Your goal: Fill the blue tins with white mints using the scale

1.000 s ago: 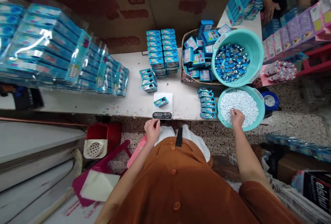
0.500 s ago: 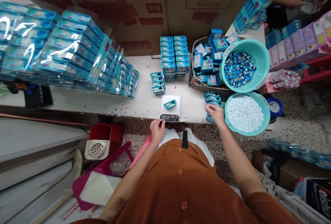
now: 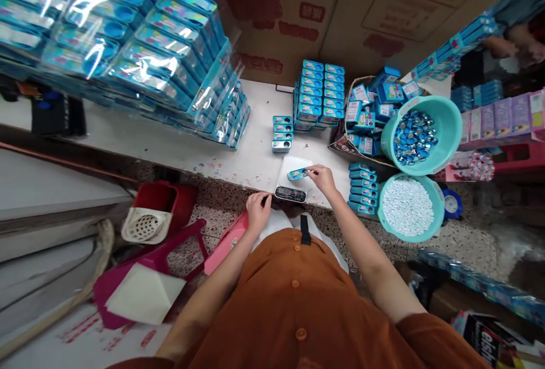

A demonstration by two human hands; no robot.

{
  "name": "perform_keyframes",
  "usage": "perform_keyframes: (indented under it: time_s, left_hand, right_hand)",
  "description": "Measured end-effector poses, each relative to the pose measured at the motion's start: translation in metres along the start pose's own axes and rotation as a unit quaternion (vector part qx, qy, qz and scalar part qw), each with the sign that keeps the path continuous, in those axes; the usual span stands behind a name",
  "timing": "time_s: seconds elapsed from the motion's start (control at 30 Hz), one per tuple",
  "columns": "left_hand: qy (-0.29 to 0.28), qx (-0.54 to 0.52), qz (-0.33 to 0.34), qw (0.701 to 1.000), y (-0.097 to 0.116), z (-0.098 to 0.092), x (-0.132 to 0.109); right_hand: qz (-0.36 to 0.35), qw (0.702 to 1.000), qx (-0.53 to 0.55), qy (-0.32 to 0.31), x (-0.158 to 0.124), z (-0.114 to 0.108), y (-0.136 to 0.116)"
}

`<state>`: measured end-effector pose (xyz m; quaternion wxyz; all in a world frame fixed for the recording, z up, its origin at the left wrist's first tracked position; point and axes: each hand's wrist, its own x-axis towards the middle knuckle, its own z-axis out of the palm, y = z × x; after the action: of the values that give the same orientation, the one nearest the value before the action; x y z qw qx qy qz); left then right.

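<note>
Blue tin (image 3: pixel 296 174): one, on scale (image 3: pixel 294 163); right hand (image 3: pixel 322 179) pinched there, left hand (image 3: pixel 258 210) grip unclear.

Basins (image 3: pixel 450 125), two; scale (image 3: pixel 289 184), one; small box (image 3: pixel 295 175) on scale, one; short left row of boxes (image 3: pixel 281 136), four; longer right row of boxes (image 3: pixel 361 191), six.

A small container (image 3: pixel 297 174) lies on the scale (image 3: pixel 293 163), left of the basin (image 3: pixel 439 211) holding pellets (image 3: pixel 407 207).
</note>
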<state>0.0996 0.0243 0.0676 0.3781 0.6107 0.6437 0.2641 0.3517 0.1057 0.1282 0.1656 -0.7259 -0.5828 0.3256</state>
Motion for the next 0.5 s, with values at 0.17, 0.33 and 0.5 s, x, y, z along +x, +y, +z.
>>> perform_keyframes:
  time_s: [0.17, 0.33, 0.5]
  left_hand:
    - [0.004, 0.004, -0.023, 1.0, -0.008, -0.008, 0.002]
    - [0.005, 0.01, -0.032, 0.999, -0.014, -0.015, 0.003]
    - [0.011, 0.014, -0.035, 0.999, -0.022, -0.021, 0.004]
  right_hand:
    - [-0.002, 0.997, -0.061, -0.042, 0.004, 0.002, -0.009]
    - [-0.012, 0.996, -0.08, -0.046, 0.005, 0.001, -0.013]
    - [0.011, 0.999, -0.03, 0.03, -0.009, -0.011, -0.001]
